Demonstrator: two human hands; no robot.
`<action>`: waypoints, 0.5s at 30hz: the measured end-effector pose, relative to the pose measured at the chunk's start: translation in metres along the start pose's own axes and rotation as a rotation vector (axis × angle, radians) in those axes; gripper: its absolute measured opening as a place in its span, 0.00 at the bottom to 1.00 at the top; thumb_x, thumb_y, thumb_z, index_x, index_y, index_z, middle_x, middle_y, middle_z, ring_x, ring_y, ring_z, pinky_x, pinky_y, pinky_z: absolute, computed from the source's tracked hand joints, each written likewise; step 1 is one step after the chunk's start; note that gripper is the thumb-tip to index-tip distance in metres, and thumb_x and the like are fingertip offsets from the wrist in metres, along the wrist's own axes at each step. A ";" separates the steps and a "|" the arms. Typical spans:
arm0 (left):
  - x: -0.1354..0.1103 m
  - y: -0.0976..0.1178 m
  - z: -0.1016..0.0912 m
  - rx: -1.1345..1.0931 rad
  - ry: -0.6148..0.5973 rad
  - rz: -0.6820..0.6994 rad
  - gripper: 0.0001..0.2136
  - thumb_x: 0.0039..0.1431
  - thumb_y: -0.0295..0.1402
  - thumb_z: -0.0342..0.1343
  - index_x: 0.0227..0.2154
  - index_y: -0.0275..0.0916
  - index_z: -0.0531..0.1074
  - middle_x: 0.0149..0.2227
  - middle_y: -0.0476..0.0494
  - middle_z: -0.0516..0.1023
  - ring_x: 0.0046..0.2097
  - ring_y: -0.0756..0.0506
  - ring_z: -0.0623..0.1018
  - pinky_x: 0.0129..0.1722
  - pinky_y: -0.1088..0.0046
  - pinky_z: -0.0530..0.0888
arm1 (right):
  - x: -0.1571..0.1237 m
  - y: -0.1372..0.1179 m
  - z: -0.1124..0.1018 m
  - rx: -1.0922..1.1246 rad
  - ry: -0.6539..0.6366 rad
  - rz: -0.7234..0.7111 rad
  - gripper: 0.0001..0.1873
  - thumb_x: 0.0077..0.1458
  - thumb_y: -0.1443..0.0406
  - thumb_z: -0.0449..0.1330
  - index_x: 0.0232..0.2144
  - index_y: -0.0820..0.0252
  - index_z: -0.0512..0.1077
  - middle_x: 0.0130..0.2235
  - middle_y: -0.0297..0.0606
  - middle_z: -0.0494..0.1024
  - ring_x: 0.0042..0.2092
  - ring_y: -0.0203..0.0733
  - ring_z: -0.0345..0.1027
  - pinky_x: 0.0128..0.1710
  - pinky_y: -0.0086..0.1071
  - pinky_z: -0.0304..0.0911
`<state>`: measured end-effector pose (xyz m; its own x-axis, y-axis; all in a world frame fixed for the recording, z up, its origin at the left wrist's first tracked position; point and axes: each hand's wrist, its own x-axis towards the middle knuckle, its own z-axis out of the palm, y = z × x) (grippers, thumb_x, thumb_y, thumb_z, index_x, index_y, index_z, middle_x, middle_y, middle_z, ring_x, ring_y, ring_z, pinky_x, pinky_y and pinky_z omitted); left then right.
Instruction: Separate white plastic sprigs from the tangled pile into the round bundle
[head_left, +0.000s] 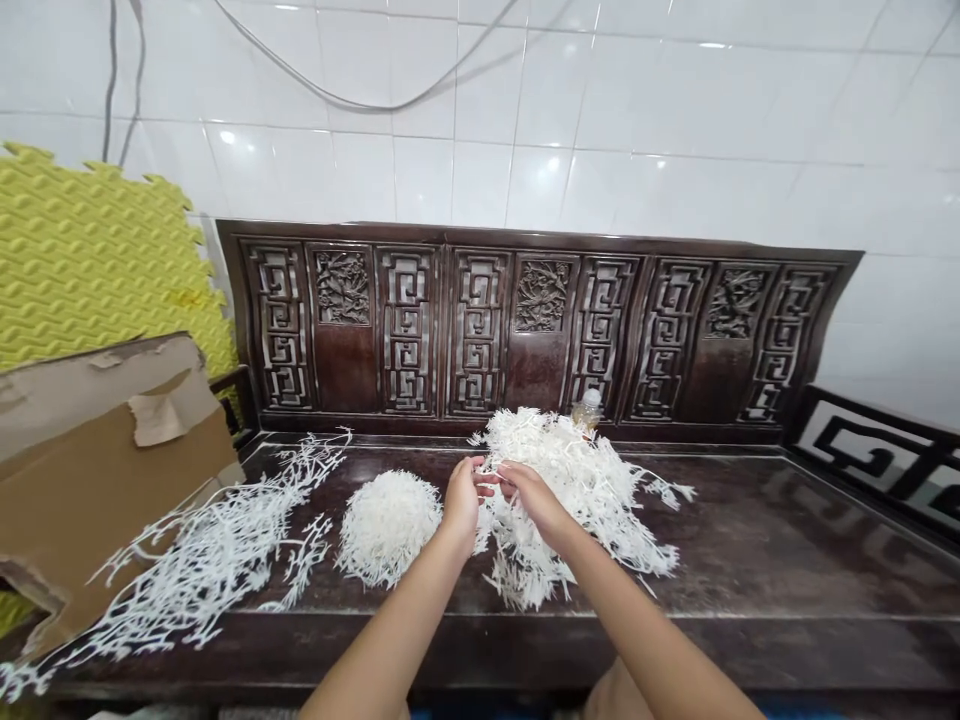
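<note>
Both my hands meet over a dark wooden bench (765, 545). My left hand (463, 495) and my right hand (529, 492) pinch the same small white plastic sprig (491, 470) between their fingertips, at the near left edge of a big heap of white branched plastic pieces (581, 490). A rounded white ball of packed sprigs (388, 525) lies just left of my left hand. Long white branched stems (217, 555) are spread out further left.
A torn cardboard box (97, 460) stands at the left end of the bench, with a yellow foam mat (90, 260) behind it. A small bottle (587, 410) sits behind the heap against the carved backrest (480, 330). White tiled wall above.
</note>
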<state>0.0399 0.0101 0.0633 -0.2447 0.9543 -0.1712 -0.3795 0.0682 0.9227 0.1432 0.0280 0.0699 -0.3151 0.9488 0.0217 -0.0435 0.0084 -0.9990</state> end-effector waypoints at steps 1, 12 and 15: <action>0.000 -0.001 0.001 -0.007 0.000 -0.005 0.17 0.51 0.40 0.41 0.38 0.34 0.66 0.24 0.48 0.70 0.21 0.54 0.66 0.26 0.77 0.60 | 0.001 0.001 -0.002 -0.006 -0.006 -0.009 0.11 0.41 0.58 0.55 0.23 0.59 0.62 0.20 0.29 0.60 0.25 0.32 0.53 0.27 0.28 0.48; -0.003 -0.022 -0.017 0.219 -0.006 0.297 0.16 0.50 0.44 0.45 0.20 0.36 0.65 0.23 0.47 0.66 0.28 0.51 0.65 0.30 0.75 0.61 | 0.003 0.014 -0.010 -0.281 -0.049 -0.153 0.16 0.43 0.54 0.55 0.19 0.61 0.60 0.22 0.30 0.60 0.28 0.33 0.54 0.30 0.28 0.51; -0.004 -0.025 -0.017 0.229 -0.028 0.249 0.18 0.50 0.48 0.44 0.20 0.37 0.63 0.22 0.49 0.64 0.26 0.52 0.64 0.28 0.76 0.61 | 0.000 0.018 -0.011 -0.329 -0.072 -0.169 0.17 0.45 0.53 0.54 0.19 0.62 0.62 0.22 0.31 0.60 0.28 0.34 0.54 0.30 0.28 0.51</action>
<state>0.0349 -0.0006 0.0347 -0.2786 0.9574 0.0758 -0.0999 -0.1074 0.9892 0.1529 0.0316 0.0514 -0.3961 0.9007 0.1785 0.2027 0.2754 -0.9397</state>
